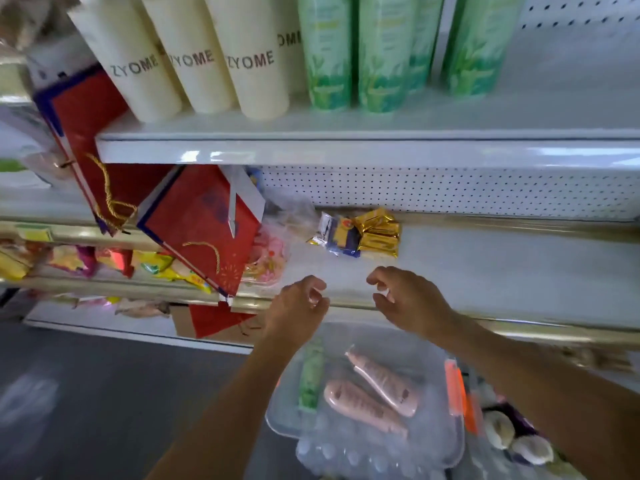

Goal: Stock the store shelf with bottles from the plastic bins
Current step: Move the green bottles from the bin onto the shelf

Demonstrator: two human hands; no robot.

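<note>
Both hands hover empty above the front edge of the lower shelf (pixel 485 271), fingers loosely curled and a clear gap between them: the left hand (pixel 298 306) beside the right hand (pixel 412 303). To the right the lower shelf lies bare and open; at its back sits a gold packet (pixel 379 233), and red gift bags (pixel 204 226) crowd the left. On the upper shelf (pixel 311 150) stand cream bottles (pixel 194 53) and green bottles (pixel 346 53), with free room to their right. Below the hands, a clear plastic bin (pixel 363 441) holds two pink bottles (pixel 367 403) and one green bottle (pixel 311 375), all lying flat.
</note>
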